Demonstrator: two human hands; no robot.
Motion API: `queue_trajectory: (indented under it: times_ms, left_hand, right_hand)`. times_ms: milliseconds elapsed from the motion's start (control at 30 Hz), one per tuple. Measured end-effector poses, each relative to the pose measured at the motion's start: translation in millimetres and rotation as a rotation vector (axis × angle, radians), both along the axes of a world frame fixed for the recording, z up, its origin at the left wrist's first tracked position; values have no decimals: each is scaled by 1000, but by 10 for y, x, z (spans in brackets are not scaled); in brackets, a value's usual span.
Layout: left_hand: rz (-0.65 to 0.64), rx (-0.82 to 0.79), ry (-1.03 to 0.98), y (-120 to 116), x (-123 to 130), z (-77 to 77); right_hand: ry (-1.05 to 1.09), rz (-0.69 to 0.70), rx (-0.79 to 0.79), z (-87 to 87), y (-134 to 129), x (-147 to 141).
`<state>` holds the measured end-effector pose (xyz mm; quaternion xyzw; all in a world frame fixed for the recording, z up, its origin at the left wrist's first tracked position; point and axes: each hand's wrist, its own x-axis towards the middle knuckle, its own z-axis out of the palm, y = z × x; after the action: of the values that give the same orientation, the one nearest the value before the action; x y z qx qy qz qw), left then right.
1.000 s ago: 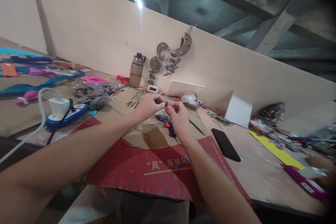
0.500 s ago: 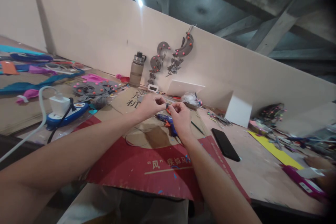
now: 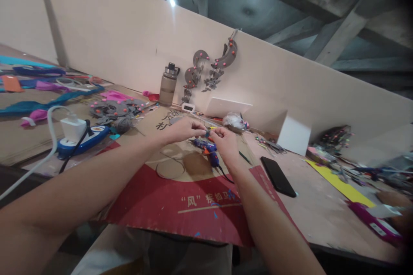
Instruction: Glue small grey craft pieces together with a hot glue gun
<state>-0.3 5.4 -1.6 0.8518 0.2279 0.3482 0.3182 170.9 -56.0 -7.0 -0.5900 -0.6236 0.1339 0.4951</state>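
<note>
Over the cardboard sheet, my left hand and my right hand meet with fingertips pinched. Between them is a small dark grey piece, mostly covered by the fingers, so its kind does not show. A blue hot glue gun with an orange trigger lies on the cardboard just under my right hand, its black cord running toward my right wrist. Thin grey cord lies in a loose loop nearer to me, below my left hand.
Behind the hands stand a water bottle and a small digital clock. A black phone lies to the right, a blue power strip to the left. Grey crescent ornaments hang on the partition. At far right is another person's hand.
My fingertips have shifted slightly, with the left hand a little flatter and the hands slightly farther apart. More of the glue gun and its cord now shows.
</note>
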Motion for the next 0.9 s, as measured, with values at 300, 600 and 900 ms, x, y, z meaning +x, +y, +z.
queue_trajectory:
  times_ms: [300,600,900]
  left_hand:
    - [103,139,80,-43,6,40]
    - [210,221,75,-114,90,2]
    - [288,231,2,-133,101,-24]
  right_hand:
    - [-284,-27,79,-4,-14,7]
    - [-500,-69,208,-37,-57,-68]
    - [-346,25,239,-86,-41,-67]
